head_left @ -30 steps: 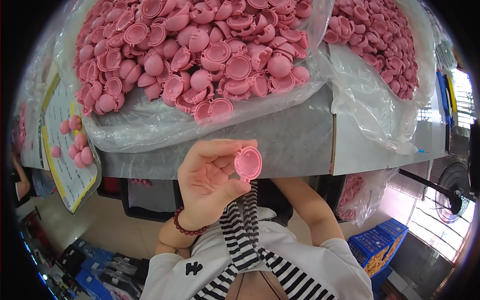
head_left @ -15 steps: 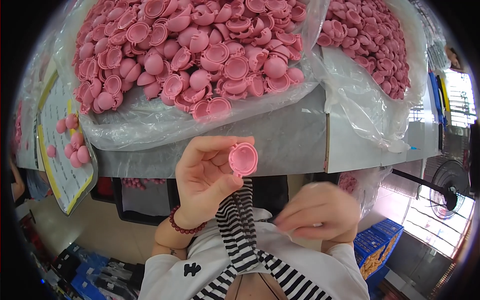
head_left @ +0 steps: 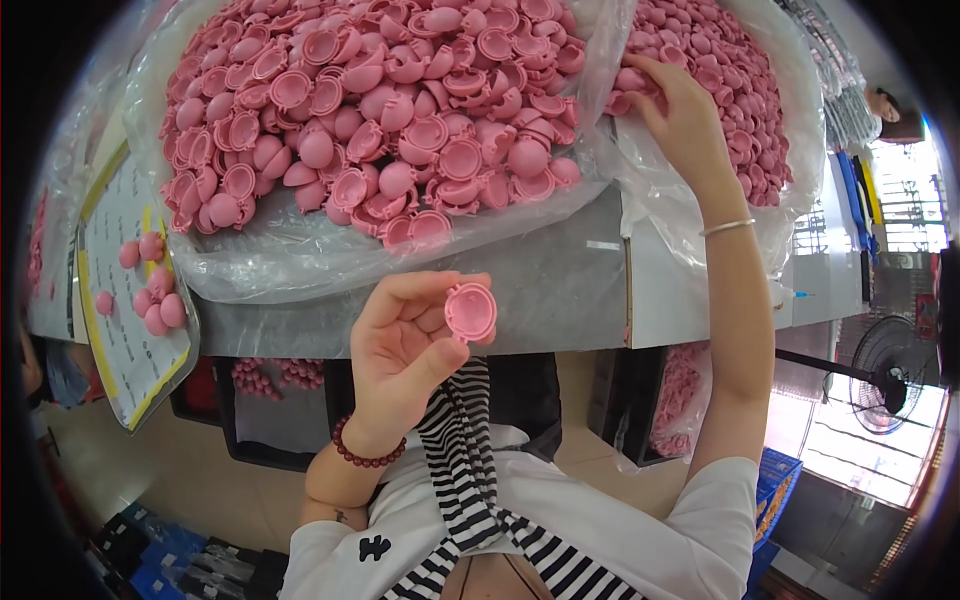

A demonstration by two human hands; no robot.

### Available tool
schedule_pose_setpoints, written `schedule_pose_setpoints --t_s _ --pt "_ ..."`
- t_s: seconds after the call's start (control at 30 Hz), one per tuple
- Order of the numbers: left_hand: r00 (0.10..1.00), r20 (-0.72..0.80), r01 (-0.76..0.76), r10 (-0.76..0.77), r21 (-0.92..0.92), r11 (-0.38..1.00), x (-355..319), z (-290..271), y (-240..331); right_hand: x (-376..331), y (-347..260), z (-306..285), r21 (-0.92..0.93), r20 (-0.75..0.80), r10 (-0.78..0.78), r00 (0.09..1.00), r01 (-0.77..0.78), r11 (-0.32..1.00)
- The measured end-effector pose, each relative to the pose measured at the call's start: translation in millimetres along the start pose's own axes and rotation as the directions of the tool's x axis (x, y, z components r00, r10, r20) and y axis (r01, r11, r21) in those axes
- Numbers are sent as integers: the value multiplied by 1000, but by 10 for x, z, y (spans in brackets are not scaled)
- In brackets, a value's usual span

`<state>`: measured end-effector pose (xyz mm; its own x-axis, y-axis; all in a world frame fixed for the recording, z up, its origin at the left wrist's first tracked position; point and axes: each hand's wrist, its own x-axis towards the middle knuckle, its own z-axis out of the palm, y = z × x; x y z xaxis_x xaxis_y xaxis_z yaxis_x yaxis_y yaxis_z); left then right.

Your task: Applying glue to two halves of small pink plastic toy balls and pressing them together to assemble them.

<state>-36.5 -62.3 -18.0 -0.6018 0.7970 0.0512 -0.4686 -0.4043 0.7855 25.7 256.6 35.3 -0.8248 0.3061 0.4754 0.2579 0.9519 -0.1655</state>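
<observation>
My left hand pinches a round pink plastic half-shell between fingers and thumb, its hollow side with the rim and small tabs facing up. It is held above the table's front edge. My right hand is stretched out to the near left edge of the right-hand heap of pink shells. Its thumb and fingers curl around a pink shell piece there, partly hidden by the fingers. A bigger heap of open pink half-shells lies on clear plastic film at the left and middle.
A yellow-edged sheet at the left carries several closed pink balls. Clear plastic film borders the heaps on the grey table. Below the table are black bins with pink pieces; a black fan stands at the right.
My right hand has moved from in front of my body up and away to the right-hand heap. The left hand still holds the half-shell, tilted slightly differently.
</observation>
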Motion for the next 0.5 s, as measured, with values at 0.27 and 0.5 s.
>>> schedule_pose_setpoints --t_s 0.27,0.5 --pt "987 160 8 11 -117 993 18 -92 0 -345 -191 -281 -292 -38 80 996 -87 952" --pt "986 160 80 -55 -157 984 4 -69 18 -774 -867 -691 449 204 254 945 -321 834"
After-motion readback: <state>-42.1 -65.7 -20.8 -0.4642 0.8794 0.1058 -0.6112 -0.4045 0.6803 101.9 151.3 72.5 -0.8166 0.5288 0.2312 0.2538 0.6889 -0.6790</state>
